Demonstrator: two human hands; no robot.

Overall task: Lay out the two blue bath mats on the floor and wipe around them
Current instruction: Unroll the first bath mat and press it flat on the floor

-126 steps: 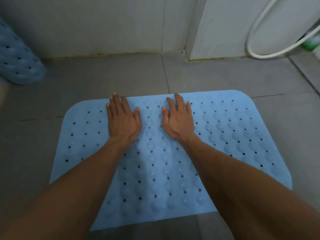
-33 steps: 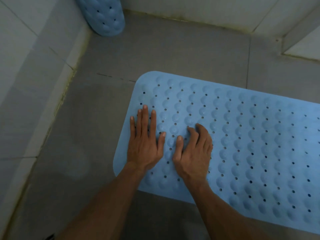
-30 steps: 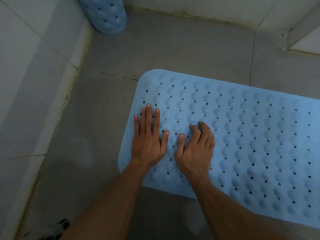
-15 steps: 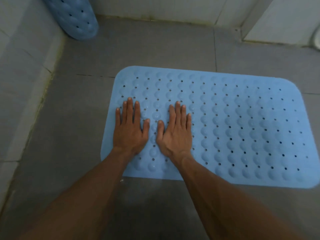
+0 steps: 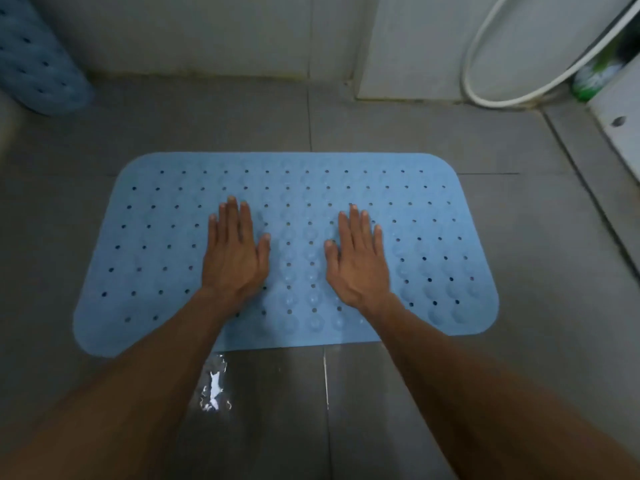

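Setting: a dim bathroom with a grey tiled floor that meets pale wall tiles at the far edge.
Mat in hand: a blue mat, studded with bumps and small holes, lies spread flat in the middle of the floor, its long side running left to right.
Left hand: the left hand rests palm down on the mat left of centre, fingers straight and close together, thumb out to the side; it grips nothing.
Right hand: the right hand lies palm down right of centre, fingers straight, thumb spread; it holds nothing either.
Step in hand: judging by the flat palms, the person is pressing the mat down so that it sits snug on the tiles.
Doing it well: pressure is best worked from the middle out toward the corners, so that no edge stays lifted; the near corners look the furthest from either hand.
Second mat: a rolled mat of the same blue stands in the far left corner, well apart and not yet laid.
Wet patch: a water film glints on the tile just in front of the mat's near edge.
Beyond: a white hose loops against the wall at far right, with a green bottle beside it.
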